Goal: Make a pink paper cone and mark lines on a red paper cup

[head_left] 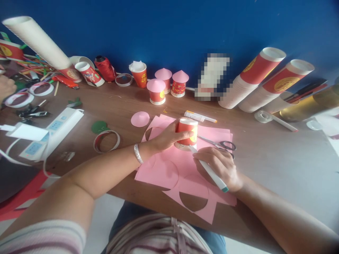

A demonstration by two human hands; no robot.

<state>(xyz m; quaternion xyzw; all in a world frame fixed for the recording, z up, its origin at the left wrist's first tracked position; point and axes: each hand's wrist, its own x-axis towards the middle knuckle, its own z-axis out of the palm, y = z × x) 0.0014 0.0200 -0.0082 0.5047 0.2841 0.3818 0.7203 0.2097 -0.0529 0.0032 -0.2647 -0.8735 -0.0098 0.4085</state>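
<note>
My left hand (166,135) is wrapped round a small red paper cup (187,131) that stands upside down on pink paper sheets (182,173) with round holes cut out of them. A white pen with a green end (210,172) is held in my right hand (218,164), its tip touching the paper at the cup's lower rim. Scissors (221,144) lie on the pink paper just right of the cup. A pink paper cone (140,119) rests on the table to the left.
Three red cups with pink cone tops (164,86) stand by the blue wall. Long stacks of paper cups (254,76) lie at the right. A white power strip (53,132), tape rings (106,141), a glue stick (198,116) and another person's hand (5,86) are at the left.
</note>
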